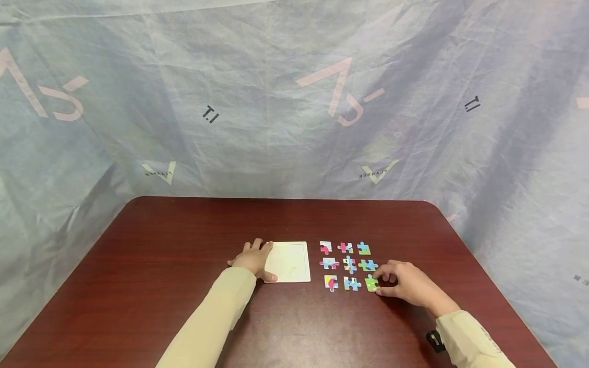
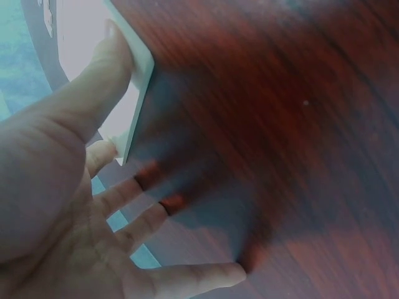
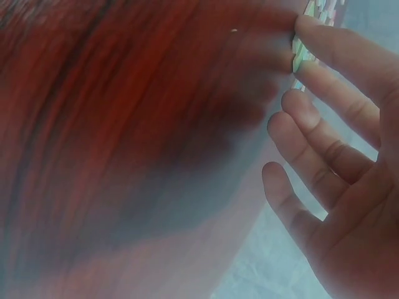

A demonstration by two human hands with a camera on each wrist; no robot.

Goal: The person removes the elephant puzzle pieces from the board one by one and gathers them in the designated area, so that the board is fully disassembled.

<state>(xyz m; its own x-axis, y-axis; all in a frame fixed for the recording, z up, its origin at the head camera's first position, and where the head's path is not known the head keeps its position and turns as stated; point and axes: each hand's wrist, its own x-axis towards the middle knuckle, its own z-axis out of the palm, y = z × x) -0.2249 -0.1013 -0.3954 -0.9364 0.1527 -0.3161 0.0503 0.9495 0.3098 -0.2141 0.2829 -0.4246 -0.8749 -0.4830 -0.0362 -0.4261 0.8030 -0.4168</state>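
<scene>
A white square puzzle board (image 1: 287, 263) with a thin inner outline lies on the table. My left hand (image 1: 250, 261) rests spread at its left side, thumb and index fingertip on the board's edge. In the left wrist view that thumb lies over the white board (image 2: 93, 37), while the other fingers reach down to the table. To the board's right, colourful jigsaw pieces (image 1: 349, 264) lie apart in three rows. My right hand (image 1: 407, 282) pinches the green jigsaw piece (image 1: 370, 284) at the near right between thumb and index finger; its other fingers are loosely bent.
The dark red wooden table (image 1: 294, 327) has rounded far corners. Pale printed cloth (image 1: 267, 102) hangs behind it and along both sides. A small black object (image 1: 435, 341) shows at the right wrist, beside the sleeve.
</scene>
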